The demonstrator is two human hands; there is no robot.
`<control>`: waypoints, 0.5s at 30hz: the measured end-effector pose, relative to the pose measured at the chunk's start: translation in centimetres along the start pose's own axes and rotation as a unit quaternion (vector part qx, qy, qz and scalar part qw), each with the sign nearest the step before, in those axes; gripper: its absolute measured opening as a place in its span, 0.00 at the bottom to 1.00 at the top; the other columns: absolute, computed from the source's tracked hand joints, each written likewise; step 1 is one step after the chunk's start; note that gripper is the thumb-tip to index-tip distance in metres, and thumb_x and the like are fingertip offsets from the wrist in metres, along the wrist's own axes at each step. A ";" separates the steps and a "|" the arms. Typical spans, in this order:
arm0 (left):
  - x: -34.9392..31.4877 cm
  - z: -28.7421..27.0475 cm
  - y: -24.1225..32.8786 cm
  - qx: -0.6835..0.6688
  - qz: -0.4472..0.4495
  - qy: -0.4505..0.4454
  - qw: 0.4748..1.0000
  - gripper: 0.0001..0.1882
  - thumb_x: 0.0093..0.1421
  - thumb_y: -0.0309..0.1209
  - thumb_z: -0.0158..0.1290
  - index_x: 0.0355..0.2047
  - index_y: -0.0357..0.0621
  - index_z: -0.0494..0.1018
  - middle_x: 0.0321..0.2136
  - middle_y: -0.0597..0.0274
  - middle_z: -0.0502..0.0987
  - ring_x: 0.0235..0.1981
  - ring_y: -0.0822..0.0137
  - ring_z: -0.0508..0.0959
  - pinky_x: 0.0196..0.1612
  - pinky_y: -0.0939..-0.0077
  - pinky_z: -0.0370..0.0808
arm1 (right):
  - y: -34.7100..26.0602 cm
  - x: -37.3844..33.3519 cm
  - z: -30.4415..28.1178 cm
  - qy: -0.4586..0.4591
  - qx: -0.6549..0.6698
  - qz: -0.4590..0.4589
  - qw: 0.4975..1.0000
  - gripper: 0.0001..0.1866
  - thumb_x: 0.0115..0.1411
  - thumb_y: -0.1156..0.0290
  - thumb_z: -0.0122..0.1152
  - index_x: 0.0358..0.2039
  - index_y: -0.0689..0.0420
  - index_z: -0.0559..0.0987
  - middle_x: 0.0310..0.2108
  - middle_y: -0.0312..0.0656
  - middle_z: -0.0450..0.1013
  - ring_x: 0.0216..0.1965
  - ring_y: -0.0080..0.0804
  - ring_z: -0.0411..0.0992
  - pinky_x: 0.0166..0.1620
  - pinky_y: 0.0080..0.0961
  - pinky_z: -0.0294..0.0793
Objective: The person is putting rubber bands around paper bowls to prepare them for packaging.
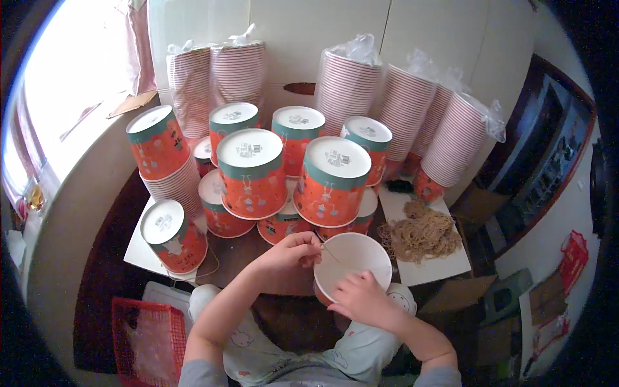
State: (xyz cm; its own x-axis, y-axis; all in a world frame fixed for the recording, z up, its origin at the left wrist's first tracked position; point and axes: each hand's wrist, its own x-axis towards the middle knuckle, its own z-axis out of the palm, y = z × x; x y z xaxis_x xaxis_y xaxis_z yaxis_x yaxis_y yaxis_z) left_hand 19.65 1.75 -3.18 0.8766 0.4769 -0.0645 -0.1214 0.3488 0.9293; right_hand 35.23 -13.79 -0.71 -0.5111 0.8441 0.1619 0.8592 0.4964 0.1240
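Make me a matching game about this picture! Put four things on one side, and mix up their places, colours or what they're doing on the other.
Things
1. basket
2. string pile
3. open cup
4. left grip

Clues
A. pinching a thin strand
B. red, at the lower left
C. partly behind the right grip
D. tan, on a white board

Right pairs: 1-B, 2-D, 3-C, 4-A

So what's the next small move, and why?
Probably the left hand should gently pull the thin string: it seems pinched there, its visible length slants over the open cup, and the right hand is at the near rim.
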 end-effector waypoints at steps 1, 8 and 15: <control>0.1 -0.1 0.0 0.015 0.014 0.006 1.000 0.01 0.54 0.26 0.45 0.27 0.42 0.65 0.23 0.66 0.70 0.26 0.75 0.69 0.31 0.83 0.65 | 0.5 -0.3 -0.1 0.002 0.000 -0.002 1.000 0.14 0.43 0.54 0.59 0.22 0.51 0.75 0.26 0.34 0.68 0.34 0.29 0.66 0.35 0.29 0.59; -0.3 0.9 0.2 -0.037 -0.012 -0.013 0.999 0.05 0.59 0.30 0.43 0.28 0.43 0.65 0.25 0.68 0.70 0.29 0.78 0.70 0.34 0.85 0.65 | 4.3 -0.2 -0.1 0.024 0.102 0.054 0.993 0.11 0.47 0.59 0.59 0.26 0.52 0.76 0.24 0.35 0.69 0.30 0.30 0.68 0.36 0.29 0.63; -0.2 0.2 -0.2 -0.029 0.022 -0.051 0.998 0.04 0.57 0.30 0.46 0.29 0.44 0.64 0.26 0.64 0.71 0.31 0.72 0.71 0.37 0.77 0.67 | 5.0 4.7 0.6 0.127 0.359 0.188 0.905 0.11 0.49 0.67 0.58 0.30 0.60 0.75 0.25 0.42 0.72 0.26 0.32 0.71 0.29 0.25 0.69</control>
State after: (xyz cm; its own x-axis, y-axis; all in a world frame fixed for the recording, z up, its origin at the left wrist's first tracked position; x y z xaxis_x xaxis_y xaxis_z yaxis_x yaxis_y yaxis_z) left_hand 19.61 1.41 -3.23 0.9127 0.4083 0.0160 -0.1846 0.3772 0.9075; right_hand 37.14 -7.25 0.11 -0.0899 0.9520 0.2925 0.7217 0.2647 -0.6396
